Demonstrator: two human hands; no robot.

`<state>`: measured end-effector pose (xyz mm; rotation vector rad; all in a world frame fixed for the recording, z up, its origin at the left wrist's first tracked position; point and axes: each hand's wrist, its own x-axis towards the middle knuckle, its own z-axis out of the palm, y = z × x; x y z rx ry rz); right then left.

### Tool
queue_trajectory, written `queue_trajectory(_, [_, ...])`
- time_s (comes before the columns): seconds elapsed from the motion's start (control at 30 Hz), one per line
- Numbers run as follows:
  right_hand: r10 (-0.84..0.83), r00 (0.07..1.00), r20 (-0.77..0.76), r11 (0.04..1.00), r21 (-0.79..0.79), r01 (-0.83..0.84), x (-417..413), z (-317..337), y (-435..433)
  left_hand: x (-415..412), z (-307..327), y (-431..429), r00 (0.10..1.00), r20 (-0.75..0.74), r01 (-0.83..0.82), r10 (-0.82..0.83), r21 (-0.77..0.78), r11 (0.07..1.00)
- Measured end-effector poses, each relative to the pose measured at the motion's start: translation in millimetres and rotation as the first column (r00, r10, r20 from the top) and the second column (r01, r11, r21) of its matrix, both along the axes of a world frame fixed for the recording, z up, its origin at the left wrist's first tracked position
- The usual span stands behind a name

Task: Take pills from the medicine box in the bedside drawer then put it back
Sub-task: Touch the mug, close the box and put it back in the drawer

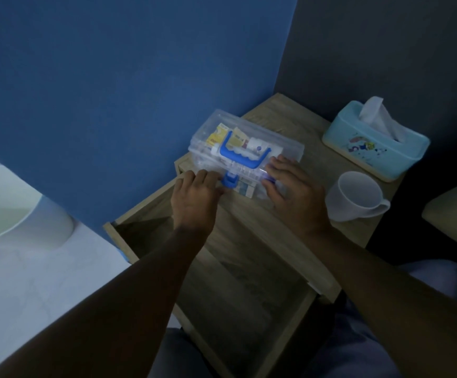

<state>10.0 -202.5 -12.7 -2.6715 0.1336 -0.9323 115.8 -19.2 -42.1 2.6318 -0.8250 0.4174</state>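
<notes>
A clear plastic medicine box [281, 144] with a blue handle and blue latches lies on the bedside table [284, 118], its lid down. Small yellow packets and a white tube show through the lid. My left hand [194, 197] rests at the box's front left, fingers touching the left blue latch [229, 181]. My right hand [294, 189] lies on the box's front right corner, fingers spread over the right latch. Below them the bedside drawer [249, 282] stands pulled out, and its inside looks bare.
A white mug [355, 197] stands just right of my right hand. A light-blue tissue box [374, 148] sits at the table's back right. A blue wall rises behind. White bedding lies at the left. My knees sit below the drawer.
</notes>
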Motion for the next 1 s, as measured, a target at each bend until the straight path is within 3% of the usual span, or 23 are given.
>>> queue_trajectory(0.13, [-0.012,1.0,0.002,1.0,0.019,0.012,-1,0,2,1,11,-3,0.998,-0.061,0.009,-0.019,-0.163,0.987])
queue_trajectory(0.27, [-0.014,1.0,-0.019,1.0,0.022,0.014,-1,2,3,4,21,-17,0.94,-0.34,-0.092,-0.02,-0.309,0.947])
queue_trajectory(0.47, [-0.015,0.998,-0.065,0.999,0.051,0.018,0,4,2,-11,16,-27,0.801,-0.591,-0.362,-0.091,-0.6,0.713])
queue_trajectory(0.57, [-0.011,0.998,-0.057,0.999,0.044,0.013,0,2,3,-19,10,-39,0.679,-0.727,-0.572,-0.104,-0.613,0.546])
queue_trajectory(0.67, [-0.011,0.999,-0.04,0.999,0.036,0.012,1,-1,2,-25,8,-47,0.648,-0.744,-0.634,-0.164,-0.646,0.425])
queue_trajectory(0.83, [0.007,0.999,-0.044,1.0,0.022,-0.006,0,2,-1,-30,15,-46,0.615,-0.754,-0.667,-0.229,-0.653,0.36])
queue_trajectory(0.93, [0.019,0.998,-0.052,0.999,0.039,-0.017,-1,3,-1,-33,22,-47,0.448,-0.815,-0.798,-0.368,-0.55,0.247])
queue_trajectory(1.0, [0.017,0.998,-0.062,0.999,0.049,-0.014,-2,4,2,-33,27,-46,0.326,-0.819,-0.856,-0.473,-0.468,0.219])
